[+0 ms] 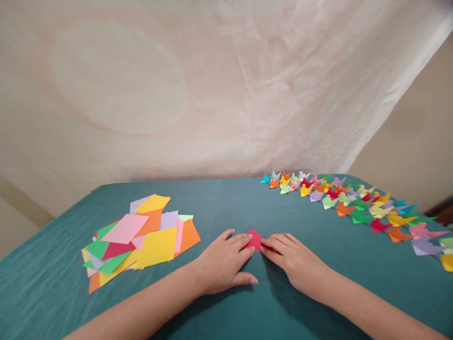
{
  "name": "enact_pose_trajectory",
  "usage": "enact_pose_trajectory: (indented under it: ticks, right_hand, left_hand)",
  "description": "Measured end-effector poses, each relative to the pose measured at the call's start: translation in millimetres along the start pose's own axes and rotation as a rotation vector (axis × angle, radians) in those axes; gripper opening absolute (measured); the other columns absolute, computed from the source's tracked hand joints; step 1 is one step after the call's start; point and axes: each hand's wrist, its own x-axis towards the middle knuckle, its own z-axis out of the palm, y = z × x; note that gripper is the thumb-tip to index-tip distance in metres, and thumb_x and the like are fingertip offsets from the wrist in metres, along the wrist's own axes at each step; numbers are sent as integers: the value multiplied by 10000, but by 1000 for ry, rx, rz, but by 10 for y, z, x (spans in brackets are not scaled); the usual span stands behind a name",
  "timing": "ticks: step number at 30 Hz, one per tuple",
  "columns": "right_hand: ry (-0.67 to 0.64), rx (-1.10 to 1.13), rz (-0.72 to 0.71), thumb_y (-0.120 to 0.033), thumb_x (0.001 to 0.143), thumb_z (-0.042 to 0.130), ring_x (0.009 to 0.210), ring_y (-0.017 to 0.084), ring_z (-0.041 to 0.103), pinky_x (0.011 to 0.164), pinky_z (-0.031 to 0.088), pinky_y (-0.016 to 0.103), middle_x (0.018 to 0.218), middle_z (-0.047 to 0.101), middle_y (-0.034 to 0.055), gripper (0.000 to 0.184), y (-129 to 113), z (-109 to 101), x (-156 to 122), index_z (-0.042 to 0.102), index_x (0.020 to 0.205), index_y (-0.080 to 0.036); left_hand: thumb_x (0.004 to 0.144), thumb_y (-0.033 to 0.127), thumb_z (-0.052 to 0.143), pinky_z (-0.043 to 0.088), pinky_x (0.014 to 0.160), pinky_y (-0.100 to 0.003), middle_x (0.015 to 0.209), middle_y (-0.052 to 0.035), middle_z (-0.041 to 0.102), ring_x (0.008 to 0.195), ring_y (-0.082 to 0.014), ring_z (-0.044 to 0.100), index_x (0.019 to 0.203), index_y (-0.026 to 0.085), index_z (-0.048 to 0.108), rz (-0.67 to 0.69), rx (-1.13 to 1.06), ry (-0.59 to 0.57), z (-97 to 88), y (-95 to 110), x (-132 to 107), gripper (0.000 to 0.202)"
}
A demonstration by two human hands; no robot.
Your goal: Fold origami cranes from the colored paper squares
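Note:
A small piece of folded red paper (255,240) lies on the table in front of me, between my two hands. My left hand (228,259) rests flat with its fingers spread, the fingertips pressing on the paper's left side and the thumb apart. From the right, my right hand (292,255) has its fingers closed together on the paper's right edge, where a darker red flap shows under them. Part of the paper is hidden beneath my fingers on both sides.
To the left is a loose pile of colored paper squares (155,249). Several rows of small folded paper birds (361,217) stretch along the right side. A green cloth (219,198) covers the table, and a pale sheet (212,94) hangs behind it.

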Motion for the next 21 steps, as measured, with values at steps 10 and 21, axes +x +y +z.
enact_pose_trajectory:
  ticks: [10,21]
  right_hand:
    - [-18,13,6,-76,828,506,1009,226,500,843,401,369,1123,596,106,345,-12,-24,14,577,1158,-145]
    - [-7,25,-8,-81,834,480,975,210,523,846,373,371,1112,621,89,310,47,-45,1,624,1093,-176]
  left_hand:
    - [826,635,380,268,1014,-397,1255,-136,533,1162,-260,478,1124,140,566,-45,60,-10,-144,-14,-133,606]
    - [808,615,450,348,939,-366,1231,-153,552,1103,-273,526,1097,117,602,-122,69,-67,-240,25,-199,595]
